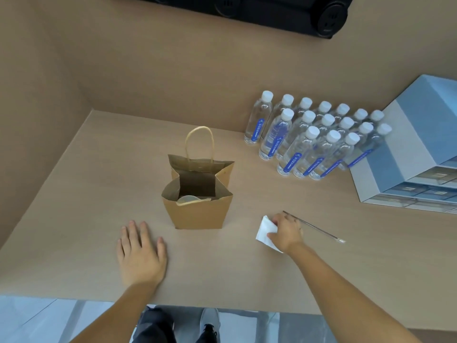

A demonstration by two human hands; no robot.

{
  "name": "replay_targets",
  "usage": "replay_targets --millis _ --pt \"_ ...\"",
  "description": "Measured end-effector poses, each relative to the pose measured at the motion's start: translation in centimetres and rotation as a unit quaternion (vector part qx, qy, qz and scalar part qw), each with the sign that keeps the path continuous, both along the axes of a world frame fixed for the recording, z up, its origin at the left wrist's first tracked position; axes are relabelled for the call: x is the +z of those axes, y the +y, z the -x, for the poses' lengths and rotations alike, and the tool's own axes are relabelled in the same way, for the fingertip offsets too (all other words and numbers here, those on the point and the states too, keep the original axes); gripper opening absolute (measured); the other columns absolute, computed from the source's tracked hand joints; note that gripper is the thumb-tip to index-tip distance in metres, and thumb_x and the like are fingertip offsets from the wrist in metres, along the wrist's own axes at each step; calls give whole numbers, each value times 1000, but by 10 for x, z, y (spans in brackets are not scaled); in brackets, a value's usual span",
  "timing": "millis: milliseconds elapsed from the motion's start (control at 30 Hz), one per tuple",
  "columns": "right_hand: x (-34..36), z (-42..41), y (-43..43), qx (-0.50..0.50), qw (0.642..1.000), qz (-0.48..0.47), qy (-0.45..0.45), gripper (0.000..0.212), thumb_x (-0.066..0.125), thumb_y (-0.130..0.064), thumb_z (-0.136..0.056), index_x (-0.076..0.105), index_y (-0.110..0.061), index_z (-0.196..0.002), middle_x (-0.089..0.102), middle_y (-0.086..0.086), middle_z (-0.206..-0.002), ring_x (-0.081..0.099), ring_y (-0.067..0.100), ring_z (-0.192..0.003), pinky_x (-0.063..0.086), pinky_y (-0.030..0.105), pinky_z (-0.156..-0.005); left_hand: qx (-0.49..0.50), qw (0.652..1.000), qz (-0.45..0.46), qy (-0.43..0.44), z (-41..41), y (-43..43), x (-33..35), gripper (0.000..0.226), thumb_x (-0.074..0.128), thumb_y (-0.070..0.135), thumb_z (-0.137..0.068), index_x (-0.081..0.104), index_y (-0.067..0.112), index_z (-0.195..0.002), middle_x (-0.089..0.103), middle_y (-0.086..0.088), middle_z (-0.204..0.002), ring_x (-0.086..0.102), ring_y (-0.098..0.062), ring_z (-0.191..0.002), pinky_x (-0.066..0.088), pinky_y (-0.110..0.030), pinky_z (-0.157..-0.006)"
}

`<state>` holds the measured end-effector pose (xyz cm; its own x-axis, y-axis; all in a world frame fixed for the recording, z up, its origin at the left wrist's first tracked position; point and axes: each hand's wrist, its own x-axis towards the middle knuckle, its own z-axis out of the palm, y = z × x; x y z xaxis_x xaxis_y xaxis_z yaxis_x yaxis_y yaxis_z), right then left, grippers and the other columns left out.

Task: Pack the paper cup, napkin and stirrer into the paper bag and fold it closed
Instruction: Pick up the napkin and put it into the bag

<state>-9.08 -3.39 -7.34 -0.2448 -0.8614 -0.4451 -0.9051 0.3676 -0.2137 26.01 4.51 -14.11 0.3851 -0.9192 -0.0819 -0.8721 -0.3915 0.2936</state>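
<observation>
A brown paper bag [197,214] stands open in the middle of the table, its twisted handle upright at the back. Inside it the rim of the paper cup [189,199] shows near the front wall. My right hand [286,231] rests on a white napkin [264,231] to the right of the bag, fingers curled onto it. A thin stirrer [319,230] lies on the table just beyond that hand. My left hand [139,253] lies flat, fingers spread, on the table left of the bag, holding nothing.
Several water bottles [309,137] with white caps stand in rows at the back right. A blue-grey drawer box [415,149] sits at the far right. Tan walls [148,70] close the back and left. The table's front edge [222,305] is near my body.
</observation>
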Motion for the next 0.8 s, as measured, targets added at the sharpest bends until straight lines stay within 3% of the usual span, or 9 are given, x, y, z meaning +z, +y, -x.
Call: replay_targets --millis 67,167,267,367,433,500,567,700,800 --pt "6 -4 1 0 1000 4 -13 13 61 -14 -80 52 -19 -89 53 8 -117 41 29 -117 39 31 -90 -1 1000 2 -3 -1 -1 0 66 24 49 -93 28 11 -147 32 -20 -157 22 -39 -147 21 -52 -118" --pt "28 -13 3 -40 991 33 -126 25 58 -4 -77 42 -19 -65 51 1 -78 48 24 -77 36 27 -57 13 1000 -18 -13 -4 -3 0 66 20 54 -93 26 17 -148 30 -15 -160 19 -38 -148 18 -54 -119" --pt "87 -31 -1 -43 965 80 -245 27 69 -5 -77 49 -18 -64 49 -1 -66 43 18 -61 33 27 -50 48 998 -44 -5 -6 -8 5 69 13 59 -91 18 25 -151 20 -9 -164 9 -39 -150 9 -54 -121" --pt "175 -53 -7 -24 917 163 -364 7 72 -10 -79 69 -15 -75 58 -2 -67 49 15 -60 38 25 -51 66 996 -60 0 -4 -12 12 72 10 59 -90 13 26 -153 14 -8 -166 4 -38 -152 4 -54 -122" --pt "236 -74 -6 33 896 231 -378 4 69 -21 -80 73 -23 -80 60 -9 -63 50 8 -55 40 19 -49 69 995 -68 -6 -3 -13 14 74 5 61 -89 12 26 -154 13 -7 -166 4 -37 -152 5 -54 -122" --pt "279 -99 -2 133 883 290 -344 16 63 -21 -82 67 -28 -69 50 -10 -53 41 3 -48 32 11 -44 72 995 -70 -6 -4 -13 14 76 0 64 -87 10 28 -153 12 -6 -166 4 -37 -152 6 -53 -123" --pt "299 -130 -3 233 889 292 -263 30 57 -9 -84 55 -26 -59 42 -5 -51 34 5 -48 27 15 -43 74 994 -75 -5 -5 -14 13 77 -1 66 -86 8 30 -153 11 -5 -166 4 -35 -152 6 -53 -123" --pt "280 -175 -17 340 926 156 -48 26 46 4 -80 44 -16 -63 38 6 -57 33 22 -47 23 27 -40 83 993 -88 -2 -5 -16 14 75 4 65 -87 11 31 -153 12 -3 -166 4 -34 -152 5 -52 -123" --pt "262 -192 -24 347 932 91 47 23 48 6 -78 43 -13 -66 34 5 -60 33 19 -46 20 25 -39 87 992 -92 2 -4 -16 17 74 10 64 -88 18 30 -153 17 -3 -166 5 -33 -152 5 -52 -122"
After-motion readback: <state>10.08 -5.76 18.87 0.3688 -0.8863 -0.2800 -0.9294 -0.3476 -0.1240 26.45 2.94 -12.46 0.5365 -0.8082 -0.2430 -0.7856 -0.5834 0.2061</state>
